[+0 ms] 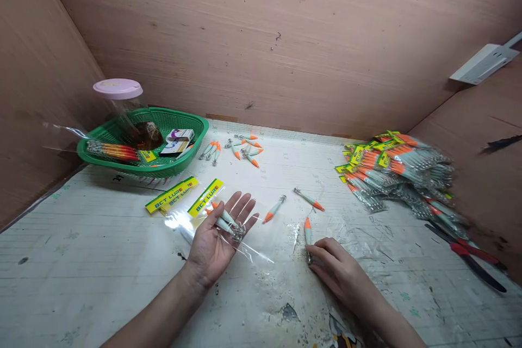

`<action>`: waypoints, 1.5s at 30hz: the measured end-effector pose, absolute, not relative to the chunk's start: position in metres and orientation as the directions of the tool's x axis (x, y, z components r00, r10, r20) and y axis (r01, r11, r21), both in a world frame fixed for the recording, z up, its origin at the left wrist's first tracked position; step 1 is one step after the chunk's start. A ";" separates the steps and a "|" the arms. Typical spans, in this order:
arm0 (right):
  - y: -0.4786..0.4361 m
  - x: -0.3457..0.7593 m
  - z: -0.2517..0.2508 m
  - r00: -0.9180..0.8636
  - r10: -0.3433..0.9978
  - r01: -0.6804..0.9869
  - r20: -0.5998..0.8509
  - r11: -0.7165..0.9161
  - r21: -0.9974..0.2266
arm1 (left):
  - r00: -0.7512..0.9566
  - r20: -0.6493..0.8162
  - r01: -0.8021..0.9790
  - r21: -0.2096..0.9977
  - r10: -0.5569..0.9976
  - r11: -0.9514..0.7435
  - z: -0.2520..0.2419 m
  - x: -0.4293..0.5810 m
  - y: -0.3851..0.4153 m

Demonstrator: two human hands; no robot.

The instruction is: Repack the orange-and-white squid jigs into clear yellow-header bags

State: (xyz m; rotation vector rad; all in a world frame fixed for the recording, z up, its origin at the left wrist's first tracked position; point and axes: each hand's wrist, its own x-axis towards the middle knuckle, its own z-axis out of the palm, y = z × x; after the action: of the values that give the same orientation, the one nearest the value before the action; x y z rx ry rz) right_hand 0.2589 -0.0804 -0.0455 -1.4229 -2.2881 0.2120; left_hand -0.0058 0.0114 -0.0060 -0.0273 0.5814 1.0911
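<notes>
My left hand (216, 239) lies palm up with its fingers stretched out, and a clear bag with a yellow header (206, 197) rests across the palm with two orange-tipped squid lures (225, 221) inside. My right hand (336, 269) lies palm down on the table, its fingertips pinching the hook end of a loose lure (308, 230). Two more loose lures (274, 209) lie just beyond, between the hands.
A green basket (122, 133) with a pink-lidded jar (118, 89) stands at the back left. Empty yellow-header bags (171, 194) lie before it. Several loose lures (240, 148) sit at the back. A pile of packed lures (399, 171) and red-handled pliers (468, 253) are at right.
</notes>
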 end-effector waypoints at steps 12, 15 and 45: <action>-0.084 0.240 0.025 -0.356 0.839 0.691 0.411 0.532 -0.489 | 0.347 -0.466 -0.827 0.258 0.814 0.500 -0.005 -0.003 0.010; -0.082 0.227 0.059 -0.586 0.739 0.560 0.333 0.666 -0.492 | 0.374 -0.446 -0.817 0.257 0.813 0.516 -0.004 -0.003 0.007; -0.050 0.172 0.019 -0.242 0.714 0.595 0.657 0.644 -0.481 | 0.415 -0.411 -0.806 0.248 0.811 0.538 -0.006 0.004 -0.006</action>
State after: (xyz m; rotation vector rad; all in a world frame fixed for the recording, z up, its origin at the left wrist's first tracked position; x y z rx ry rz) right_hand 0.1719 -0.0504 0.0194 -1.0286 -1.9389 0.1625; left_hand 0.0042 -0.0057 -0.0064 0.0121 0.5235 1.0156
